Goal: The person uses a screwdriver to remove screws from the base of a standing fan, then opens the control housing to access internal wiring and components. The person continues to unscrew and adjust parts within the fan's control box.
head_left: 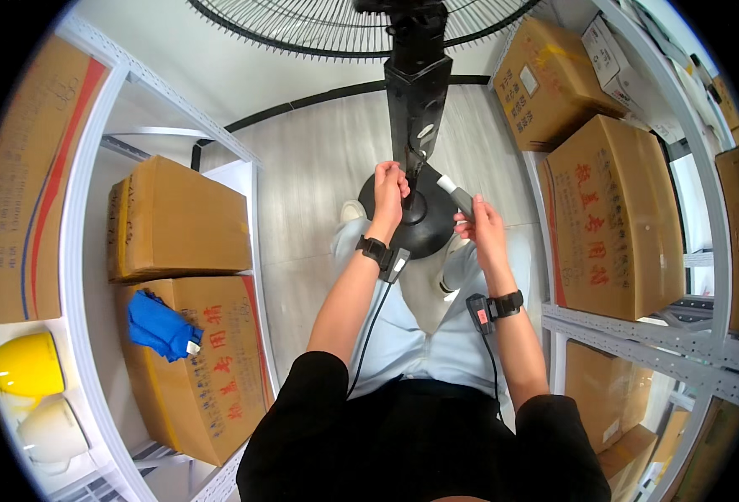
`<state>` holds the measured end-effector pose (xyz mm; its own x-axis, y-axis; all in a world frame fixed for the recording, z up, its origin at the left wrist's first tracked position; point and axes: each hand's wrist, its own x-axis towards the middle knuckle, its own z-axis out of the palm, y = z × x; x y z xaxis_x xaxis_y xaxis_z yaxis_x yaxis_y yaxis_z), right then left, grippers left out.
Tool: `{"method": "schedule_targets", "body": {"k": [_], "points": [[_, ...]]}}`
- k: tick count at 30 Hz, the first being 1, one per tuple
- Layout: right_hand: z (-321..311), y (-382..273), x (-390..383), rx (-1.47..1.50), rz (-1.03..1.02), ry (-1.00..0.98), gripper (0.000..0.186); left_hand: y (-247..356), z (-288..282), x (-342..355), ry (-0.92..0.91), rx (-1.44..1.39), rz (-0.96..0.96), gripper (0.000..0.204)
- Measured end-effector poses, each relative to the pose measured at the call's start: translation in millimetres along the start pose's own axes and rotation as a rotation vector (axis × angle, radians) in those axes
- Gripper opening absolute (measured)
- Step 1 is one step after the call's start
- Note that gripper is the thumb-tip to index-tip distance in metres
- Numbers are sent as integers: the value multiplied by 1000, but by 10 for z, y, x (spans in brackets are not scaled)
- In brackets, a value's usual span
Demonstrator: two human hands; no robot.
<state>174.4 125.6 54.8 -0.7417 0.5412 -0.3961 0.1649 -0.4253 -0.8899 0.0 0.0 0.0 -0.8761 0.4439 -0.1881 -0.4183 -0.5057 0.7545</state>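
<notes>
A large black floor fan stands before me, its pole [420,109] rising from a round base [428,238] on the floor between my feet. My left hand [392,188] is closed at the lower part of the pole. Whatever it holds, if anything, is hidden by the fingers. To the right of the pole, my right hand [482,227] grips a short grey stick with a white cylindrical end [458,196]. The white end points up and left, toward the pole, and is apart from it. The fan's wire cage [302,38] spreads across the top of the view.
Metal shelves flank me, with cardboard boxes on the left [185,217] and right [608,217]. A blue cloth bundle [162,326] lies on a left box, near a yellow helmet [28,365] and a white helmet [51,435]. Cables [373,322] hang from my wrist devices.
</notes>
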Motion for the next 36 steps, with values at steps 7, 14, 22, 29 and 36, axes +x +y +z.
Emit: {"method": "schedule_targets", "body": {"k": [7, 14, 22, 29, 36], "points": [[200, -38, -190, -231, -325, 110, 35, 270, 222, -101, 27, 103, -129, 9], [94, -82, -95, -153, -83, 18, 41, 234, 452, -92, -229, -28, -212, 25], [22, -96, -151, 180, 192, -12, 58, 78, 357, -36, -274, -225, -215, 29], [-22, -34, -127, -241, -82, 4, 41, 16, 384, -48, -249, -295, -203, 27], [195, 57, -273, -550, -649, 138, 35, 12, 361, -61, -259, -332, -148, 25]]}}
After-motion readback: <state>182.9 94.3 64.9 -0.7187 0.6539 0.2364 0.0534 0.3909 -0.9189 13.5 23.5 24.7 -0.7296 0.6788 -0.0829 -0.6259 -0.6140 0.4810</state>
